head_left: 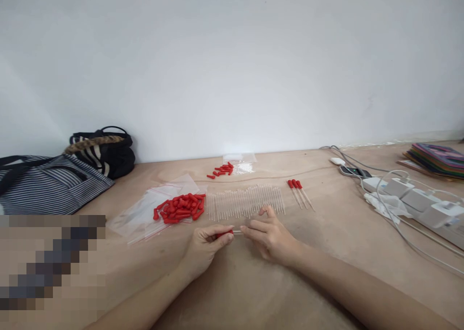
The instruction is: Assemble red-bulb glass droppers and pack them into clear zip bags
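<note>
Between thumb and fingers, my left hand (207, 245) pinches a red rubber dropper bulb (225, 234). A clear glass tube (237, 232) points from the bulb's right end toward my right hand (271, 236), whose fingers are closed around its other end. Whether the tube sits inside the bulb is hard to make out. Just beyond my hands lies a long row of clear glass tubes (242, 199). A heap of red bulbs (181, 208) rests on clear plastic bags (139, 211) at the left. Right of the row lie three droppers (300, 193) with red bulbs fitted.
Farther back is a small group of red bulbs and tubes beside a clear bag (239, 158). Striped bags (54, 185) stand at the left. A power strip with white chargers (422, 202), cables and a stack of coloured sheets (437, 160) occupy the right. A wall closes off the back.
</note>
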`<state>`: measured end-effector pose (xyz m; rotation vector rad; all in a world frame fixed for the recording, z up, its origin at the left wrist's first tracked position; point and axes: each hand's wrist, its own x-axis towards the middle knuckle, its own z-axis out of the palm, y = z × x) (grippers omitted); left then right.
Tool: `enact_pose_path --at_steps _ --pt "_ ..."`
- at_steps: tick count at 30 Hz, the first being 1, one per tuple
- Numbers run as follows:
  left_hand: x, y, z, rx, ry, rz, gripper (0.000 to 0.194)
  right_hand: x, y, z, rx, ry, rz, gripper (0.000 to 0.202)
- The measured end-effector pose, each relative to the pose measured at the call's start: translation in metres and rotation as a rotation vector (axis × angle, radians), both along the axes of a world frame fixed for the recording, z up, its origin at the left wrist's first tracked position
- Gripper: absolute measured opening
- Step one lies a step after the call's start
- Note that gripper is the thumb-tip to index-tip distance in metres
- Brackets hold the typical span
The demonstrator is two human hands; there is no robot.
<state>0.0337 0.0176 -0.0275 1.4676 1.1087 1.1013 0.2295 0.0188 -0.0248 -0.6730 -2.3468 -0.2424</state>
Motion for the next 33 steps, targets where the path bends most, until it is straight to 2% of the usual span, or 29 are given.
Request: enact_pose_path --at_steps 5,14,20,33 --pt "0.0017 -0.0003 -0.0002 0.039 0.026 -0.01 0.02 -0.0005 0.0027 -0.0034 -0.071 -0.004 0.002 0.033" --pt "0.0043 -0.0011 -0.0012 0.046 0.057 -0.038 0.014 0.0002 0.0074 -0.0056 -0.099 -0.017 0.047 0.031" --pt "0.0029 -0.0016 0.0037 -0.024 0.052 -0.14 0.022 0.0049 0.01 -0.0028 -0.174 0.0 0.062 0.026" --pt "0.0001 -0.0021 0.0023 -0.057 0.029 -0.185 0.024 0.0075 0.01 -0.0044 -0.213 0.014 0.102 0.029"
